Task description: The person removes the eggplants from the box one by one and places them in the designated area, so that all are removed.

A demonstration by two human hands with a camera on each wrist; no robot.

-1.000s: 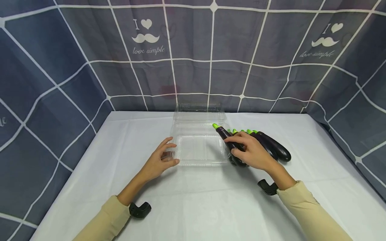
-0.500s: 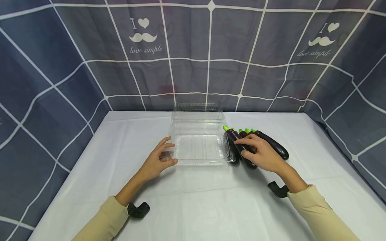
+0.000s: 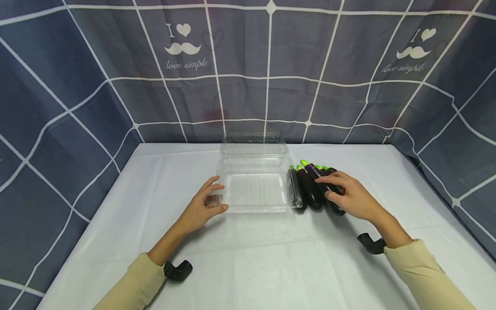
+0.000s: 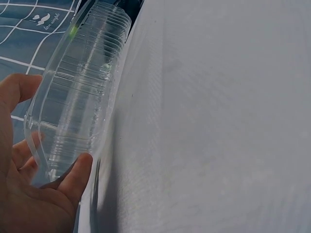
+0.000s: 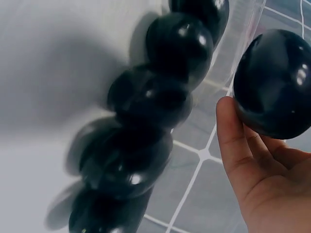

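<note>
My right hand (image 3: 356,199) pinches a dark purple eggplant (image 3: 312,171) with a green stem end. In the right wrist view this held eggplant (image 5: 272,85) is apart from a row of several others on the table. To the left, my left hand (image 3: 199,210) holds the left end of a clear plastic clamshell container (image 3: 255,210), which stands with its lid (image 3: 255,148) folded back. From the left wrist, its thumb (image 4: 77,177) shows against the front wall, with the other fingers around the end. Nothing is visible inside the container.
Several more eggplants (image 3: 309,189) lie side by side against the container's right wall, partly hidden by my right hand and the held one. A white cloth covers the table (image 3: 248,267). Grey checked curtains (image 3: 248,99) enclose the back and both sides.
My right hand has carried the held eggplant rightward from the container's right edge across the row, uncovering eggplants beside the container. My left hand and the container have stayed in place.
</note>
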